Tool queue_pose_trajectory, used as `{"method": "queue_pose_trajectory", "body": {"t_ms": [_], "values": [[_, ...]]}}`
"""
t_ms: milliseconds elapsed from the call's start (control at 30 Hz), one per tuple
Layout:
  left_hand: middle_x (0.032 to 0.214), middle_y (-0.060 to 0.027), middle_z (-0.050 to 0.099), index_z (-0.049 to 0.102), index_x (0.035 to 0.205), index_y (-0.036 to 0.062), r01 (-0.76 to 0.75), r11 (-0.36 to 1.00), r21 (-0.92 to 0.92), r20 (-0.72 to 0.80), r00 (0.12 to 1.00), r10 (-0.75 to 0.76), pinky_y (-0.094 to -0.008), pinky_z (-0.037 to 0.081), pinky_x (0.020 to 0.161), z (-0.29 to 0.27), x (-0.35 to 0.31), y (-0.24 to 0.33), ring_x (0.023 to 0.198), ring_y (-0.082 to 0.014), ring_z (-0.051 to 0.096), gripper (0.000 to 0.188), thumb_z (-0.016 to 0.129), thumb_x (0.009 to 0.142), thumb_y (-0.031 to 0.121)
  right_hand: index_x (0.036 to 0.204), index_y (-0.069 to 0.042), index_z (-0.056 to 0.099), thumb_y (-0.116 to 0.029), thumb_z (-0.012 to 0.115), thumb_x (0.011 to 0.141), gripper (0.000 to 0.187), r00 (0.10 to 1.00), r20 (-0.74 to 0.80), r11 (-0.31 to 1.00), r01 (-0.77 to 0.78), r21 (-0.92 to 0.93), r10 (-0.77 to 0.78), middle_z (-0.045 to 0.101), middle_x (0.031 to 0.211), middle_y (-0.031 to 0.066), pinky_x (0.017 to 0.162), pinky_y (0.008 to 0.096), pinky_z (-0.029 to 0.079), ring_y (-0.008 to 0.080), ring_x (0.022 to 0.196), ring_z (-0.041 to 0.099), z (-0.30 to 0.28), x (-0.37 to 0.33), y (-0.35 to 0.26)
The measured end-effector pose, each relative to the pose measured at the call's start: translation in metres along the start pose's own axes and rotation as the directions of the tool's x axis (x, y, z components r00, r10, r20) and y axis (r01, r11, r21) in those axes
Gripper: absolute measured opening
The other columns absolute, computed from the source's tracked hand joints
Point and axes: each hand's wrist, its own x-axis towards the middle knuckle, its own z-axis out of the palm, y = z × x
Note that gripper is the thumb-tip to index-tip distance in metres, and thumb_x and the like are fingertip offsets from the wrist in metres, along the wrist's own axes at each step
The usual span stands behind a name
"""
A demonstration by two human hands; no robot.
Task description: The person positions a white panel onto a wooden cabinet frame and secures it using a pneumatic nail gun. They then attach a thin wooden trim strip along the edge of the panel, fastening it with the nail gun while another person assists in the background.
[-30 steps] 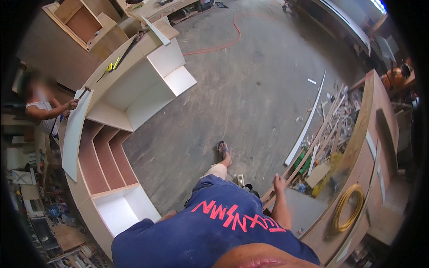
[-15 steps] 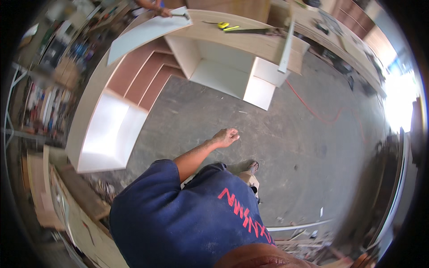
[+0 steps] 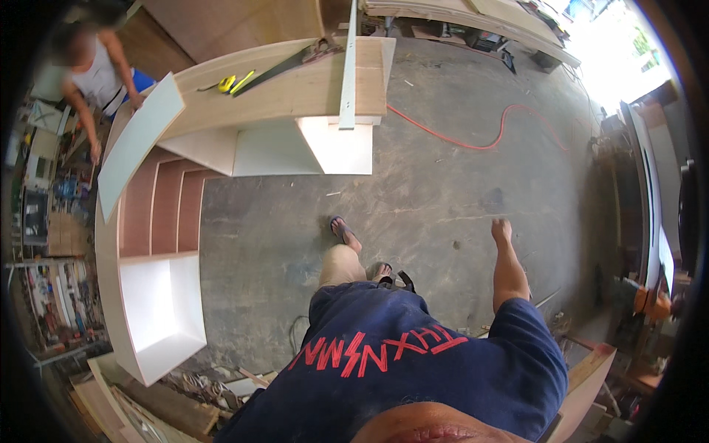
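Observation:
My right hand (image 3: 501, 227) hangs out over the grey concrete floor, its fingers loosely curled, with nothing visible in it. My left hand is out of view. Ahead and to the left stands an L-shaped wooden cabinet (image 3: 273, 103) with white-lined bays and reddish-brown shelves (image 3: 167, 207). On its top lie a handsaw (image 3: 277, 70), a yellow tape measure (image 3: 227, 83) and a thin yellow stick (image 3: 243, 82). A long pale strip (image 3: 348, 81) crosses the cabinet's right end and juts past its front edge.
A co-worker (image 3: 96, 70) stands behind the cabinet corner, one hand at a pale curved panel (image 3: 144, 144). A red hose (image 3: 473, 146) snakes over the floor. Boards lean at the right wall (image 3: 650, 192). Wood scraps (image 3: 236, 384) lie near my left side.
My view has turned to the right and the cabinet sits further left. My left hand has gone out of view and my right arm has come in. I have stepped along the floor.

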Motion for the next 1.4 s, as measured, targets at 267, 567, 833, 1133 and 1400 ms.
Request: {"method": "queue_pose_trajectory", "body": {"t_ms": [267,567,833,1133,1400], "values": [[0.094,-0.0125,0.068,0.069,0.105,0.0082,-0.578,0.784,-0.224,-0.104,0.815,0.571,-0.0425,0.052,0.068,-0.029,0.063,0.240,0.083,-0.0271,0.062,0.036,0.055,0.101,0.041,0.108,0.000,0.072,-0.028,0.063,0.093,0.033,0.975,0.196,0.757,-0.053,0.651,-0.101,0.075,0.096,0.0151,0.081,0.0370,0.054,0.0263,0.091,0.071,0.005,0.058,-0.246],[0.120,-0.0111,0.064,0.059,0.127,0.0057,-0.787,0.451,-0.421,-0.439,0.611,0.659,-0.0448,0.047,0.098,-0.204,-0.038,0.558,0.118,-0.0293,0.063,0.049,0.063,0.097,0.044,0.096,0.003,0.071,-0.024,0.062,0.091,0.029,0.959,0.273,0.522,-0.197,0.830,-0.073,0.074,0.087,0.0135,0.070,0.0322,0.054,0.0192,0.076,0.070,-0.001,0.111,-0.363],[0.113,-0.0065,0.067,0.063,0.121,0.0092,-0.628,0.435,-0.645,-0.230,0.702,0.674,-0.0367,0.054,0.080,-0.106,-0.113,0.654,0.103,-0.0217,0.067,0.036,0.066,0.097,0.035,0.097,0.001,0.068,-0.014,0.059,0.091,0.018,0.916,0.364,0.537,-0.225,0.813,-0.166,0.073,0.089,0.0116,0.065,0.0319,0.053,0.0189,0.073,0.069,-0.027,0.219,-0.374],[0.108,-0.0039,0.068,0.063,0.119,0.0098,-0.499,0.412,-0.762,-0.109,0.726,0.679,-0.0280,0.055,0.068,-0.032,-0.116,0.681,0.097,-0.0149,0.068,0.029,0.058,0.101,0.031,0.118,-0.003,0.059,-0.017,0.064,0.091,0.031,0.791,-0.403,0.567,0.611,0.553,-0.460,0.061,0.119,0.0182,0.096,0.0461,0.047,0.0368,0.113,0.058,-0.135,0.293,-0.462],[0.119,-0.0048,0.069,0.065,0.126,0.0051,-0.559,0.426,-0.712,0.029,0.582,0.812,-0.0324,0.056,0.084,-0.057,-0.117,0.682,0.098,-0.0166,0.069,0.042,0.049,0.106,0.039,0.139,0.003,0.047,-0.054,0.073,0.081,0.085,0.708,-0.079,0.685,0.701,0.198,-0.702,0.048,0.144,0.0199,0.111,0.0509,0.033,0.0391,0.132,0.043,-0.167,0.258,-0.575]]}}
